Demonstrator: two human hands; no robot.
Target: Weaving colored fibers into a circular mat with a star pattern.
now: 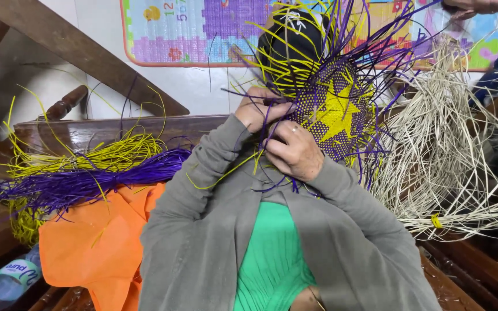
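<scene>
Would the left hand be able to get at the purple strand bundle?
Probably yes: the purple strand bundle lies uncovered on the side of the left hand, which now grips the woven piece.

A woven mat piece (pixel 332 112) is held upright in the middle of the scene, slightly right of centre. Its tight weave is purple with a bright yellow star in the middle. Long loose purple and yellow strands fan out from every edge, upward most of all, and some trail down. Its left edge is gripped by fingers; the woven face tilts a little to the right.
</scene>
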